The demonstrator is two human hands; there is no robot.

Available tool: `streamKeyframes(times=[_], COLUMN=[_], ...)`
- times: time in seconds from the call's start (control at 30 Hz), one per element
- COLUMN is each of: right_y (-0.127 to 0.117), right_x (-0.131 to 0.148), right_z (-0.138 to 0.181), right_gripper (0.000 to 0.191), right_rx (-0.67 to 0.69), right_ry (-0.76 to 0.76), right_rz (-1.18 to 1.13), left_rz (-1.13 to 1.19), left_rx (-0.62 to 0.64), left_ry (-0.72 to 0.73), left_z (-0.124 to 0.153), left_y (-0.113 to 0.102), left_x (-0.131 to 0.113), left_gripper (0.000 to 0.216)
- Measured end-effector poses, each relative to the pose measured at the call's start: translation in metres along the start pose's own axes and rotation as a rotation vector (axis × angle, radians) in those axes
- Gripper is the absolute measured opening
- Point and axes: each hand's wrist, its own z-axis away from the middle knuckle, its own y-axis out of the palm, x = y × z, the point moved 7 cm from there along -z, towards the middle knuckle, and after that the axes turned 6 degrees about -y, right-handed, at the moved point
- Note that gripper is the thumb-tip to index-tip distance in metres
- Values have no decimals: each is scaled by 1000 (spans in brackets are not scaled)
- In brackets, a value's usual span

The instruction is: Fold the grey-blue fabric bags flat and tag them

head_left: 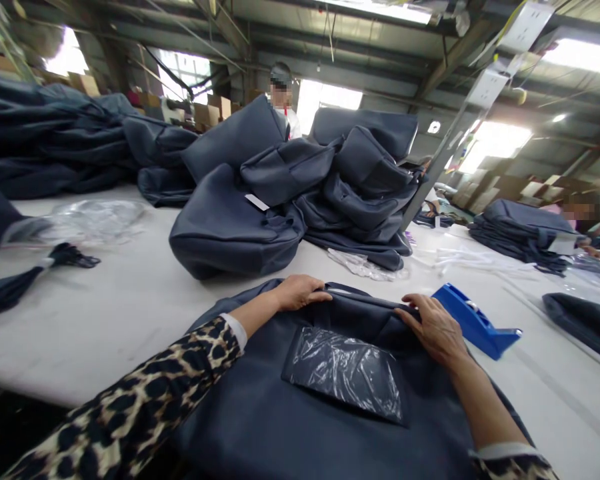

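Observation:
A dark blue fabric cover lies in front of me on the white table. On it rests a small dark piece wrapped in clear plastic. My left hand is curled over the cover's far folded edge, fingers closed on the fabric. My right hand grips the same edge farther right, fingers bent over it. Both sleeves have a leopard pattern.
A blue tape dispenser lies just right of my right hand. A heap of dark blue covers rises mid-table, more piled at left and right. Clear plastic bags lie at left. A person stands behind the heap.

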Motion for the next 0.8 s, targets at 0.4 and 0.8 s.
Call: streamKeyframes(times=[0.4,0.8], right_y=[-6,2], right_x=[43,5], right_z=[47,63], right_gripper=[48,40], right_rx=[106,262], right_ry=[-180,-14], right_rz=[-144,-149], left_rz=[8,167], left_rx=[200,391], left_ry=[207,52], left_z=[62,38], left_y=[-35,-26], left_x=[-43,-10], left_gripper=[28,23])
